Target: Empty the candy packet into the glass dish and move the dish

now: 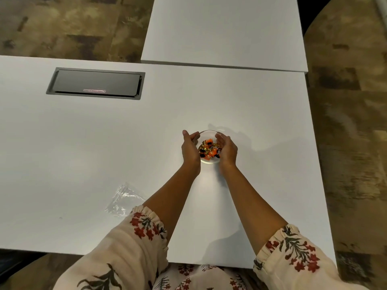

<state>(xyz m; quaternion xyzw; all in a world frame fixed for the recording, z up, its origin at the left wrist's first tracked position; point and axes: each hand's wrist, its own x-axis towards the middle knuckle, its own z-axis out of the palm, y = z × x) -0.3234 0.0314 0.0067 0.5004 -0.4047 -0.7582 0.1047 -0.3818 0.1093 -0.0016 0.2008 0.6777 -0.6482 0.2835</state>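
Dish [207,135] sits right between hands. Left hand [189,148], right hand [228,150] cup its sides. Empty packet [123,200] lies left.

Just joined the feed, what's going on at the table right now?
A person has both hands around a small glass dish on the white table. The left hand cups its left side and the right hand its right side. The dish holds orange and gold wrapped candies. The clear packet lies on the table near the left sleeve, looking empty. Whether the dish is lifted or resting on the table, I cannot tell.
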